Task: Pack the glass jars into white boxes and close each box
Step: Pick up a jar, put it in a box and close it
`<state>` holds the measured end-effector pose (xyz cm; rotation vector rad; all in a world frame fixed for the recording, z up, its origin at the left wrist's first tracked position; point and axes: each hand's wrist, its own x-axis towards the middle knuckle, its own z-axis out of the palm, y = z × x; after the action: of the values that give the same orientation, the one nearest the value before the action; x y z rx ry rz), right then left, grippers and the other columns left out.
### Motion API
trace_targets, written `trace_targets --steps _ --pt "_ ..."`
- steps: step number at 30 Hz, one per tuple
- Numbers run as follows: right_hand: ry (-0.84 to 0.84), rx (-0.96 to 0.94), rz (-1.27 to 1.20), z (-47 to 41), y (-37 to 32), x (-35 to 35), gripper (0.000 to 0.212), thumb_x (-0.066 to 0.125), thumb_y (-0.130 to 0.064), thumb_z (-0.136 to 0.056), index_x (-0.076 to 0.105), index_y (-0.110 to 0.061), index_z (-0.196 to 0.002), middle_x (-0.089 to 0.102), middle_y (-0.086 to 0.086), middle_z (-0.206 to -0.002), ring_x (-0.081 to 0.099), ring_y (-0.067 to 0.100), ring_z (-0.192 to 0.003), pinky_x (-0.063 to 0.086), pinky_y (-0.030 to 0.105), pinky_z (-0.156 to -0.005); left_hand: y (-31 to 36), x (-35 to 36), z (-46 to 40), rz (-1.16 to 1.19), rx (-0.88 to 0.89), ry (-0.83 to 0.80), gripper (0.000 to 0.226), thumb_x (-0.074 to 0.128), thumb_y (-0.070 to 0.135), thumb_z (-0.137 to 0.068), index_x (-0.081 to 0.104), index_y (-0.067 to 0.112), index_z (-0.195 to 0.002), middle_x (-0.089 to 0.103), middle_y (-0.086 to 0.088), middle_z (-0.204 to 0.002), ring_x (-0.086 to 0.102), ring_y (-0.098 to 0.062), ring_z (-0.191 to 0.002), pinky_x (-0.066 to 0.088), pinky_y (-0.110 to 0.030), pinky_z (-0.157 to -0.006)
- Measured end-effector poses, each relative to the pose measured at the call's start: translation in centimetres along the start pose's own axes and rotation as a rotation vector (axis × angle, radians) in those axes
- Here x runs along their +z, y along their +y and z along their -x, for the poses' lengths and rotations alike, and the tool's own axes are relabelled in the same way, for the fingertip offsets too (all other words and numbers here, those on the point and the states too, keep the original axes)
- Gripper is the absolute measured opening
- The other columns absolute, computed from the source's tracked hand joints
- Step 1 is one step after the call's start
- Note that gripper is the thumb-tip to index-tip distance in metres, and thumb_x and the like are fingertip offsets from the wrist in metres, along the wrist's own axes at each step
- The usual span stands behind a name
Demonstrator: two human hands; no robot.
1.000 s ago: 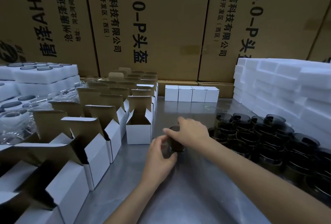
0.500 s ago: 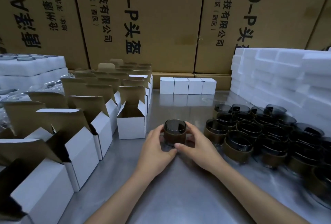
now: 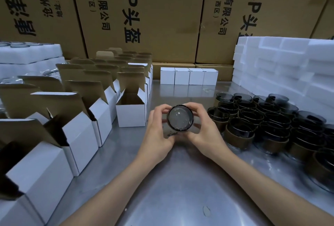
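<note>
Four closed boxes (image 3: 189, 76) stand done, while both hands (image 3: 159, 131) (image 3: 204, 128) pinch one jar (image 3: 180, 118), with many jars (image 3: 262, 121) and open boxes (image 3: 130, 110) left.

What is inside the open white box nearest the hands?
The open white box shows only bare brown cardboard walls inside; no jar is visible, though its floor is hidden by the front wall. Both hands hold the jar beside it.

Middle brown carton (image 3: 144, 17): "-P头盔", "有限公司", "(西区)"
Right brown carton (image 3: 253, 17): "0-P头", "科技有限公司", "开发区(西区)"
Left brown carton (image 3: 36, 8): print cropped, only partly legible
</note>
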<state>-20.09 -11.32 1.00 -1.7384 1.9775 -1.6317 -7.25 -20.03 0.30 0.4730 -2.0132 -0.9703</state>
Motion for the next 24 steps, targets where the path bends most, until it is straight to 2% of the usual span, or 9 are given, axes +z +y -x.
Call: trace_targets --steps 4,9,12,14,16,18,19,21,24 --pt "-0.014 -0.016 0.013 0.1 -0.2 0.0 0.071 0.074 0.004 -0.069 0.045 -0.039 -0.117 0.055 -0.022 -0.117 0.050 0.009 -0.116 0.045 0.034 -0.096 -0.2 0.0 0.0 -0.011 -0.008 -0.001 0.067 0.073 -0.006 -0.073 0.037 0.033 -0.114 0.045 0.002 -0.123 0.050 -0.004 -0.112 0.039 -0.011 -0.094" --pt "-0.035 0.021 0.000 0.0 -0.2 -0.1 0.065 0.078 -0.002 -0.071 0.048 -0.029 -0.123 0.056 -0.018 -0.119 0.051 0.002 -0.114 0.045 0.027 -0.095 -0.2 -0.1 -0.2 0.029 -0.016 -0.004 0.070 0.074 -0.005 -0.074 0.038 0.040 -0.112 0.046 0.002 -0.124 0.053 -0.005 -0.110 0.044 -0.012 -0.090" --pt "-0.017 0.113 -0.098 0.0 -0.3 -0.1 0.060 0.081 -0.015 -0.072 0.051 -0.027 -0.123 0.060 -0.016 -0.115 0.055 -0.001 -0.108 0.045 0.018 -0.093 -0.1 -0.1 -0.1 0.057 -0.038 -0.048 0.076 0.075 -0.003 -0.076 0.040 0.037 -0.130 0.041 0.002 -0.128 0.052 -0.003 -0.111 0.048 -0.013 -0.088" --pt "0.011 0.210 -0.264 -0.1 -0.5 -0.1 0.054 0.077 -0.030 -0.074 0.055 -0.021 -0.122 0.065 -0.004 -0.112 0.061 0.009 -0.105 0.050 0.025 -0.090 0.1 -0.2 0.0 0.088 -0.084 -0.079 0.079 0.076 0.005 -0.077 0.037 0.031 -0.141 0.041 0.001 -0.127 0.057 -0.010 -0.107 0.052 -0.019 -0.089" --pt "0.025 0.309 -0.413 -0.3 -0.6 -0.2 0.053 0.066 -0.049 -0.072 0.062 -0.016 -0.114 0.070 0.004 -0.101 0.066 0.018 -0.091 0.055 0.029 -0.076 0.4 -0.3 0.1 0.081 -0.088 -0.091 0.077 0.076 0.016 -0.080 0.036 0.032 -0.143 0.045 0.003 -0.124 0.061 -0.014 -0.101 0.053 -0.024 -0.088" --pt "0.017 0.395 -0.447 -0.3 -0.8 -0.4 0.058 0.054 -0.066 -0.071 0.070 -0.016 -0.097 0.068 0.003 -0.078 0.062 0.012 -0.065 0.051 0.023 -0.056 0.9 -0.3 0.1 0.101 -0.080 -0.106 0.063 0.073 0.026 -0.083 0.042 0.036 -0.137 0.054 0.007 -0.119 0.062 -0.014 -0.096 0.053 -0.024 -0.085" --pt "0.017 0.431 -0.428 -0.4 -0.9 -0.5 0.064 0.049 -0.073 -0.069 0.072 -0.017 -0.089 0.065 0.003 -0.069 0.058 0.010 -0.056 0.048 0.022 -0.050 1.1 -0.3 0.1 0.134 -0.089 -0.106 0.055 0.070 0.029 -0.084 0.047 0.035 -0.133 0.060 0.007 -0.116 0.062 -0.014 -0.095 0.053 -0.027 -0.084" --pt "0.022 0.484 -0.379 -0.5 -0.8 -0.6 0.070 0.042 -0.081 -0.065 0.074 -0.020 -0.079 0.060 0.002 -0.056 0.054 0.009 -0.047 0.045 0.020 -0.046 1.3 -0.3 0.1 0.192 -0.158 -0.091 0.049 0.066 0.041 -0.081 0.056 0.027 -0.127 0.066 0.001 -0.108 0.063 -0.018 -0.092 0.054 -0.037 -0.087" --pt "0.010 0.540 -0.348 -0.7 -0.9 -0.5 0.075 0.038 -0.084 -0.060 0.074 -0.023 -0.085 0.056 0.000 -0.046 0.052 0.008 -0.042 0.043 0.018 -0.044 1.1 -0.3 0.0 0.227 -0.266 -0.081 0.062 0.065 0.051 -0.070 0.058 0.019 -0.122 0.067 -0.011 -0.097 0.062 -0.024 -0.084 0.052 -0.047 -0.089"
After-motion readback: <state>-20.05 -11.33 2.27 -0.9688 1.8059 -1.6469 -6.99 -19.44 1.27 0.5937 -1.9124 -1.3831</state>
